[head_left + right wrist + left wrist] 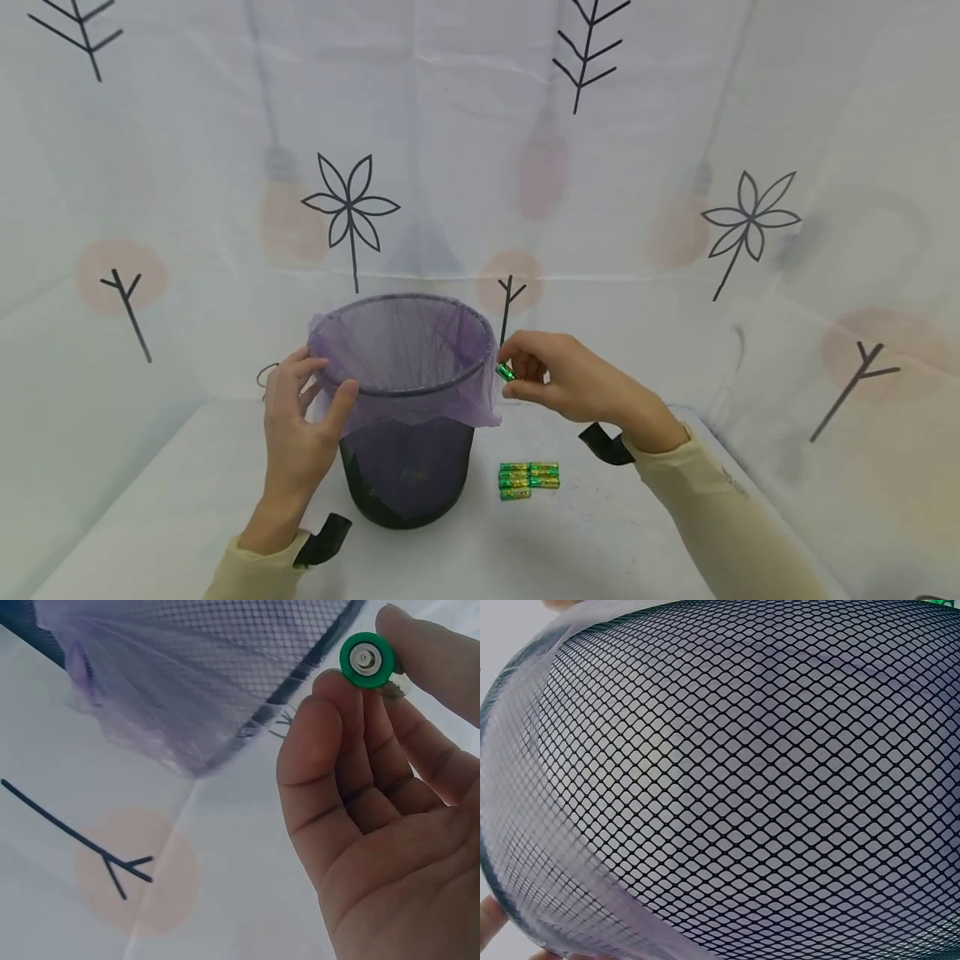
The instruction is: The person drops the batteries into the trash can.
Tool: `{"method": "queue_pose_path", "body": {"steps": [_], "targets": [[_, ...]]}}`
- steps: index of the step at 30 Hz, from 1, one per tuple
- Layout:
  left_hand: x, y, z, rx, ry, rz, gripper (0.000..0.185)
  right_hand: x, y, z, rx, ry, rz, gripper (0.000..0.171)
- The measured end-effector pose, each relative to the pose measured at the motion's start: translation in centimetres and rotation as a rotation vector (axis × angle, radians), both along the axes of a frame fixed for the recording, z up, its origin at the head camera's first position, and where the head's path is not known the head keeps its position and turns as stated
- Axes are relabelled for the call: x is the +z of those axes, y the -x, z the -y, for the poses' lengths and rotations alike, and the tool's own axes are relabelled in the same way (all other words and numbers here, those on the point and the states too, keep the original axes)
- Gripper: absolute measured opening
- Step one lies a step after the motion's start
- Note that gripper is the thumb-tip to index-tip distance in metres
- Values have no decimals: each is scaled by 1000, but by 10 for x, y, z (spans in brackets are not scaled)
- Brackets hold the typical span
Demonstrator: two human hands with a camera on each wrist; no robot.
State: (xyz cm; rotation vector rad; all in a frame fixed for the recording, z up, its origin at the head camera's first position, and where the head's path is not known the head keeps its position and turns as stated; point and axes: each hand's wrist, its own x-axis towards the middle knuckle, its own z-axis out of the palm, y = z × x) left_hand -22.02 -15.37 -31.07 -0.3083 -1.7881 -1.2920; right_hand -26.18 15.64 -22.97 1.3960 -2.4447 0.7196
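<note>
"What's the right hand [570,379] pinching?"

"A small, shiny green battery [506,372], silver-ended, just beside the bin [408,475]."

"And the left hand [300,412]?"

"Thumb and fingers spread apart, touching the purple liner [420,410] around the rim."

In front of me hangs a white sheet [465,125], creased in places, its dark line drawings showing two six-petalled flowers [348,204], leafless twigs [131,314] over pale peach discs [915,350], and branching sprigs [586,58] near the top. Among them I see faint, blurred lamp shapes [542,171]. Below spreads a white tabletop [600,533].
</note>
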Motion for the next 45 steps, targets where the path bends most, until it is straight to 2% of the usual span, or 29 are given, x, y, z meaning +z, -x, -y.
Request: {"method": "queue_pose_path", "body": {"steps": [4, 12, 14, 18, 24, 27, 39, 45], "targets": [[-11, 10, 6, 11, 1, 15, 43, 13, 8, 14, 11, -9, -27, 27], [-10, 8, 5, -1, -6, 20, 43, 27, 26, 47, -17, -60, -44, 24], [-6, 3, 2, -4, -9, 17, 42, 29, 32, 56, -25, -70, -25, 23], [3, -7, -4, -14, -17, 0, 40, 28, 42, 71, -38, -93, 6, 23], [-11, 10, 6, -4, -12, -17, 43, 26, 54, 93, -60, -134, 29, 24], [-14, 14, 9, -6, -6, -12, 43, 22, 60, 101, -64, -160, 57, 25], [-14, 14, 11, -9, 6, -5, 43, 12, 70, 120, -71, -205, 95, 26], [-13, 13, 11, -19, 0, -14, 44, 10, 71, 127, -104, -232, 115, 28]]}}
